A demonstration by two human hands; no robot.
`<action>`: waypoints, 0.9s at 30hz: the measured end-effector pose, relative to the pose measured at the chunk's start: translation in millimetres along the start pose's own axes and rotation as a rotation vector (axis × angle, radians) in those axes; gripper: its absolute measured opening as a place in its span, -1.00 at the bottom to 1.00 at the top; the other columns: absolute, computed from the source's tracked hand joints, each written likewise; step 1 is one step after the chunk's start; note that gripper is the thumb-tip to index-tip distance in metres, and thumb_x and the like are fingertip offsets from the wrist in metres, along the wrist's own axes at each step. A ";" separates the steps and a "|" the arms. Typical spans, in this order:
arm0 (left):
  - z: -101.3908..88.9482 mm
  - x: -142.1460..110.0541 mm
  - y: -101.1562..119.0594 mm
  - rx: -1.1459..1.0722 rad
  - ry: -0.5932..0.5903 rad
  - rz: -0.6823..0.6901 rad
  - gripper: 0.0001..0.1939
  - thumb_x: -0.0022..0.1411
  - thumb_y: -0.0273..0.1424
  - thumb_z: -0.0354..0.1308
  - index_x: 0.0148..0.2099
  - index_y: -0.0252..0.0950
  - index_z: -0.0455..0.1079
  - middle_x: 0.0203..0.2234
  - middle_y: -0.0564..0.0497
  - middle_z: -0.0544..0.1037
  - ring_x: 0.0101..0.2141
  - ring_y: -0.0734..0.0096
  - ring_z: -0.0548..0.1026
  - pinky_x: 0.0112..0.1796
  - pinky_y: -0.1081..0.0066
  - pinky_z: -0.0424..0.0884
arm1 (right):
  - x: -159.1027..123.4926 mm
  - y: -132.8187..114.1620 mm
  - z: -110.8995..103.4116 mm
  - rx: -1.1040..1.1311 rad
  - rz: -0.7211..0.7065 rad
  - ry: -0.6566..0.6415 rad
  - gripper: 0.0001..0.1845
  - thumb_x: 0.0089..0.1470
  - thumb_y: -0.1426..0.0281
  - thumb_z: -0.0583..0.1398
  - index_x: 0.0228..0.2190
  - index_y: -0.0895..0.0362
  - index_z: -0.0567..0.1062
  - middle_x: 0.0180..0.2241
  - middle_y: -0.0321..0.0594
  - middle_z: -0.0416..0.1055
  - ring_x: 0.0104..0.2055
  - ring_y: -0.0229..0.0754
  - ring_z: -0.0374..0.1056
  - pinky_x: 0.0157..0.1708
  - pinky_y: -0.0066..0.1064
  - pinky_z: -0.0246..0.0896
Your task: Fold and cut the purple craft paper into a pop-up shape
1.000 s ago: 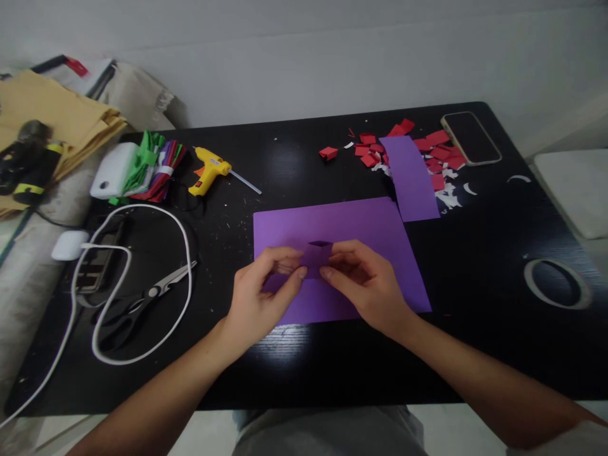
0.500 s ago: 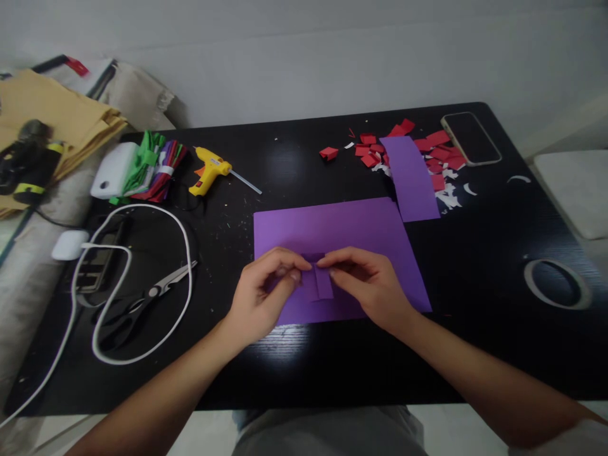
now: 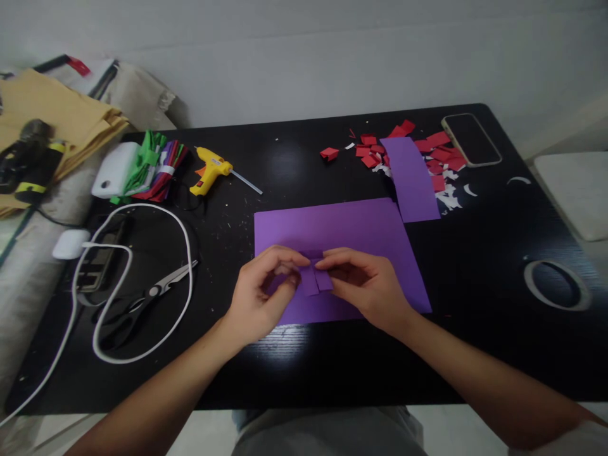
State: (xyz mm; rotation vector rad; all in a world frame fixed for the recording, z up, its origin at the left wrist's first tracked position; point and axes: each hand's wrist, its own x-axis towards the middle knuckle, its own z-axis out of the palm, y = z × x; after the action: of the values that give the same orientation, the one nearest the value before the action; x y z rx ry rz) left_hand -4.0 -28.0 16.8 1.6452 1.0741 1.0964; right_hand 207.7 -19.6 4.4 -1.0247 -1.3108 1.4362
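Between my hands is a small piece of folded purple paper point(image 3: 314, 280), its two flaps meeting along a line down the middle. My left hand point(image 3: 266, 286) pinches its left side with thumb and fingers. On the opposite side, my right hand point(image 3: 367, 282) grips the right edge the same way. Beneath them lies a large purple sheet point(image 3: 342, 221), flat on the black table point(image 3: 361, 367). The fingers hide part of the folded paper's edges.
A purple strip point(image 3: 412, 180) overlaps red paper scraps point(image 3: 441, 154) near a phone point(image 3: 471, 139). A roll of tape point(image 3: 580, 286) lies right. Leftward are a yellow glue gun point(image 3: 209, 170), scissors point(image 3: 156, 289), a white cable point(image 3: 189, 244) and bundled coloured strips point(image 3: 147, 164).
Both hands keep their grip on the folded purple paper. Its lower end has shifted slightly upward, and my right fingers have moved a little along its edge.
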 end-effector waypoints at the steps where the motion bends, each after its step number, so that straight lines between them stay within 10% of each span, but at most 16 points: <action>1: 0.4 -0.1 -0.8 0.001 -0.003 0.006 -0.78 0.32 -0.57 0.19 -0.03 -0.24 0.53 -0.24 -0.05 0.59 -0.31 0.39 0.58 -0.25 0.37 0.55 | 0.4 0.4 0.5 0.008 0.001 0.005 -0.77 0.01 0.49 0.44 -0.28 -0.06 0.74 -0.17 -0.25 0.68 -0.06 -0.12 0.61 0.01 -0.25 0.57; 10: 8.2 -2.7 -5.8 0.199 0.125 0.049 -0.90 0.34 -0.44 0.34 -0.20 -0.24 0.45 -0.40 0.08 0.56 -0.39 0.49 0.52 -0.31 0.47 0.50 | -2.7 1.7 6.9 -0.027 0.025 0.138 -0.80 0.00 0.40 0.51 -0.32 0.02 0.64 -0.32 -0.31 0.63 -0.25 -0.20 0.60 -0.15 -0.35 0.59; 19: 9.8 -5.8 -8.9 0.126 0.044 -0.026 -0.58 0.32 -0.49 0.32 0.17 -0.18 0.36 -0.33 0.12 0.51 -0.34 0.52 0.52 -0.24 0.49 0.51 | 0.3 2.5 5.3 0.048 0.086 0.110 -0.77 0.00 0.37 0.50 -0.26 0.03 0.65 -0.26 -0.27 0.67 -0.18 -0.19 0.62 -0.09 -0.34 0.59; 27: 5.5 -0.3 -7.9 0.227 0.031 -0.005 -0.93 0.37 -0.41 0.30 -0.21 -0.26 0.49 -0.40 0.08 0.50 -0.35 0.49 0.47 -0.26 0.46 0.42 | -0.7 3.6 4.9 -0.031 0.051 0.099 -0.78 0.08 0.38 0.46 -0.18 -0.01 0.70 -0.18 -0.26 0.69 -0.12 -0.17 0.62 -0.09 -0.33 0.58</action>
State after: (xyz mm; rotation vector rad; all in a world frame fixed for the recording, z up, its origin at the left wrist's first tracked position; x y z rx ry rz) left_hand -0.4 -27.2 7.9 1.8057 1.2603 1.0289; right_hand 202.8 -21.6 1.3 -1.1423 -1.2465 1.3882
